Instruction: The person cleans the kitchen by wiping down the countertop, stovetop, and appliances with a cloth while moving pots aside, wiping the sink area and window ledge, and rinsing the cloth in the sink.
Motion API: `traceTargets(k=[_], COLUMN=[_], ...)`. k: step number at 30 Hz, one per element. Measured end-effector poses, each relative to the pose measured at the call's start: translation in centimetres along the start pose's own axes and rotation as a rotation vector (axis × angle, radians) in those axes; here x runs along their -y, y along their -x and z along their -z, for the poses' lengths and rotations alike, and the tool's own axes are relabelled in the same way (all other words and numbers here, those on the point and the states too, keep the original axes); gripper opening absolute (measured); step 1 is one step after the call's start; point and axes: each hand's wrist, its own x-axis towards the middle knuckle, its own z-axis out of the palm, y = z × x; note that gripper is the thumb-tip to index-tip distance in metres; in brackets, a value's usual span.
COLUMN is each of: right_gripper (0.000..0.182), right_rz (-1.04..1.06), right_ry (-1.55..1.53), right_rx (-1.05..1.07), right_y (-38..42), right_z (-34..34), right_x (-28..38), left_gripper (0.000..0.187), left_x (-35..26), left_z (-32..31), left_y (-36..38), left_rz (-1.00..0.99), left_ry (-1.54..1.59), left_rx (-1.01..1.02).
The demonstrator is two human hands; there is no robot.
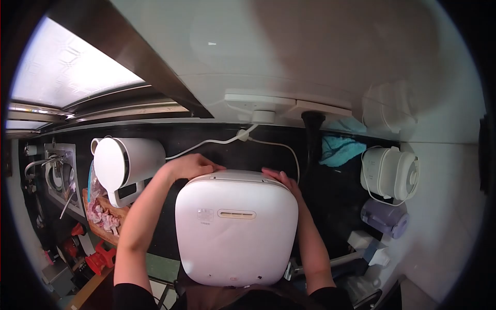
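Observation:
A white rice cooker (pixel 237 243) with rounded corners and a slotted vent in its lid fills the lower middle, close to my body. My left hand (pixel 192 166) grips its far left edge, fingers curled behind the rim. At the far right edge, my right hand (pixel 281 178) holds the same cooker, its fingertips partly hidden behind it. A white pitcher-shaped appliance (pixel 142 157) with a handle stands just beyond my left forearm. Past the cooker, a white cord (pixel 206 141) runs up to a plug (pixel 263 117) at the wall.
On the left, a wooden board (pixel 106 236) bears raw meat pieces (pixel 108 219) near a sink (pixel 77 201). To the right are a teal cloth (pixel 338 150), a white small appliance (pixel 390 173), a purple container (pixel 385 218) and a small box (pixel 367 245). A tiled wall (pixel 310 51) bounds the dark counter.

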Motion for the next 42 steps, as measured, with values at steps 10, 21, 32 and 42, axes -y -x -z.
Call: traceTargets(k=[10,21,32,42], right_gripper=[0.04,0.068,0.031,0.011], right_rz=[0.367,0.356,0.134,0.167], right_ry=[1.239,0.808,0.421,0.584], right_rx=[-1.161,-0.65,0.263,-0.242], right_y=[-10.2,-11.2,-4.3,7.6], right_z=[16.7,1.8,2.3,4.6], right_x=[-4.1,-7.8,3.7,5.9], left_gripper=[0.036,0.02,0.026,0.072], left_x=[-4.5,-8.0,-12.6,-9.4], left_z=[-3.4,0.0,-0.7,-7.9], left_y=[-12.1,-7.2,-5.6,-18.3], left_rz=[-0.719,-0.358,-0.587,-0.995], left_ry=[-1.137,-0.486,-0.082,-1.075], left_rx=[-0.409,0.185,0.098,-0.192])
